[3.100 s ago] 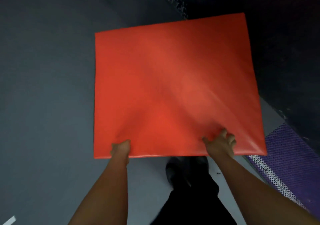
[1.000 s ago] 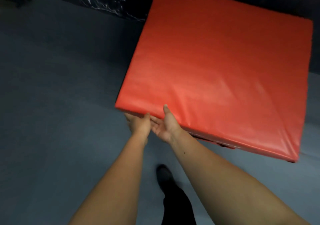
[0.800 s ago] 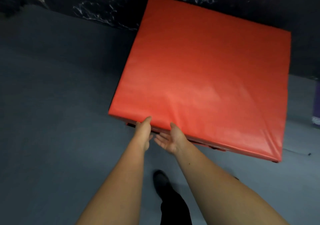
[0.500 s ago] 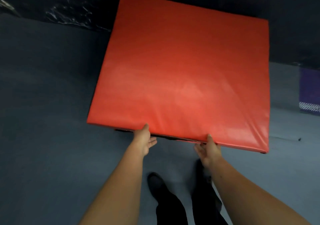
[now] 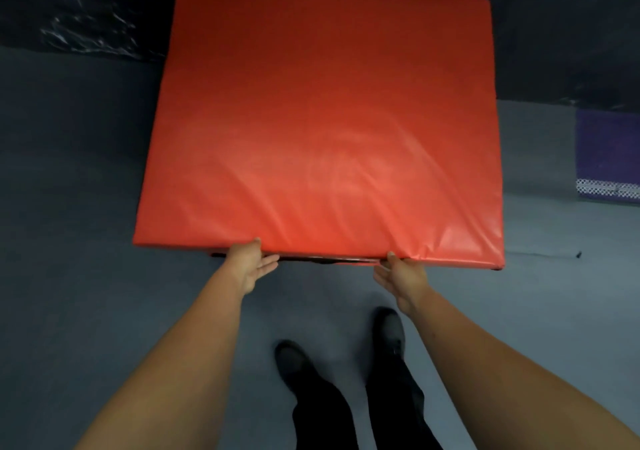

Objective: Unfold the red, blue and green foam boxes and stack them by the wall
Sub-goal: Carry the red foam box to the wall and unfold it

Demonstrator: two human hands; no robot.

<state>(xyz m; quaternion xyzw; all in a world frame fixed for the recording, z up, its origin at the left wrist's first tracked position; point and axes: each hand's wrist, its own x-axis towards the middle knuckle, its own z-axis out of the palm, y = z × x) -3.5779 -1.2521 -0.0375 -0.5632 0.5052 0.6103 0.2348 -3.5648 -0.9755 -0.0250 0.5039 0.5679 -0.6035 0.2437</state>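
Holding the red foam box (image 5: pixel 318 131) by its near edge with both hands.

Left hand (image 5: pixel 250 265) sits toward the left part of that edge, thumb laid on the red top face, the other fingers reaching underneath with their tips showing below the rim. Right hand (image 5: pixel 401 276) takes the same edge farther right, thumb up against the rim, its remaining fingers hidden under the box, so how far they curl cannot be told. A dark strip shows beneath the edge between the two hands. Beyond the hands, the far side of the box reaches the dark wall (image 5: pixel 554 34). Grey floor (image 5: pixel 69 241) lies below the hands, and a purple mat (image 5: pixel 607 151) lies well off to the right.
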